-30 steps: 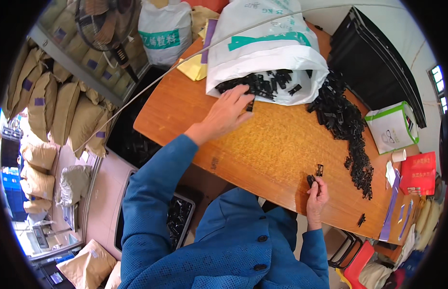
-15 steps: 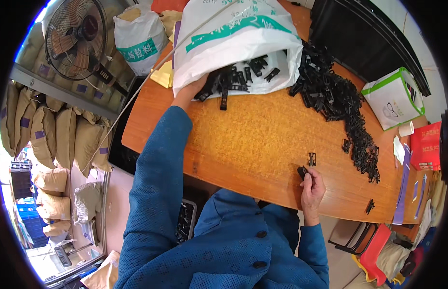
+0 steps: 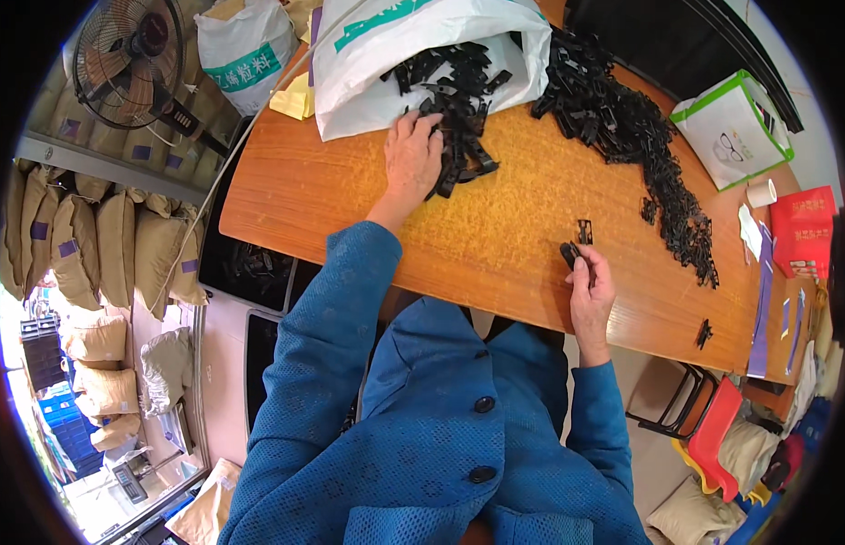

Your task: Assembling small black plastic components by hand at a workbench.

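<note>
A white woven sack [image 3: 350,95] lies on the table with its mouth toward me, and black plastic clips [image 3: 459,123] spill out of it onto the wood. My left hand [image 3: 412,159] rests against the left side of this spill, palm down, fingers apart and holding nothing firmly. Close to the table's front edge, my right hand [image 3: 591,295] pinches a small black plastic part [image 3: 569,255], its exact kind partly hidden by the fingers. Just beyond those fingertips is a single black clip [image 3: 584,231] on the table.
A long heap of black parts [image 3: 622,127] runs along the right of the wooden table [image 3: 295,195]. One more part [image 3: 705,333] lies near the right front. A white-green bag [image 3: 733,132], tape roll [image 3: 761,193] and red packet [image 3: 802,227] stand far right. A fan [image 3: 132,59] is at left.
My left hand has come out from the sack's mouth toward me, and more black clips now lie on the table in front of it. The right hand still holds its part.
</note>
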Demonstrator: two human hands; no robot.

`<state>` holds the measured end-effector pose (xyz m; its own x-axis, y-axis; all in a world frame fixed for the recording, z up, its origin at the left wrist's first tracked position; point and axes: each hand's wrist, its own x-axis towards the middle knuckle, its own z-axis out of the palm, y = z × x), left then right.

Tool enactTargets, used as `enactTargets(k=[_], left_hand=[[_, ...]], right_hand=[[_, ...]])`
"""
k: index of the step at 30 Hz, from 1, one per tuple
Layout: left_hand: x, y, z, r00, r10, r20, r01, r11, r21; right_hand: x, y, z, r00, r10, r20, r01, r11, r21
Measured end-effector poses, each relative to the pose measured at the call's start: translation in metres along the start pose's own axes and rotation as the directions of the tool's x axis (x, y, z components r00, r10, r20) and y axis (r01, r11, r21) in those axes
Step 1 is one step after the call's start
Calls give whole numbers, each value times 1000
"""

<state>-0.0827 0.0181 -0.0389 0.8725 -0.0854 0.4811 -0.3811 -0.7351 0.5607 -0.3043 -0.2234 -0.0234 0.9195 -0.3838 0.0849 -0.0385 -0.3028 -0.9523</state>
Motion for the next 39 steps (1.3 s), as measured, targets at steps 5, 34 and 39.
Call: enactTargets(k=[5,34,39], left_hand=[[-22,19,-15,994,65,89,-39,962,-269],[-123,89,-53,928,77,365,158,806,-571],[-127,89,-48,910,78,407,174,820,-545]], right_hand=[[0,-4,4,999,-39,-24,41,997,58],[-15,-27,23,957,113,266,-210,905,369],[-9,-29,30,896,247,368,-357,895,268]])
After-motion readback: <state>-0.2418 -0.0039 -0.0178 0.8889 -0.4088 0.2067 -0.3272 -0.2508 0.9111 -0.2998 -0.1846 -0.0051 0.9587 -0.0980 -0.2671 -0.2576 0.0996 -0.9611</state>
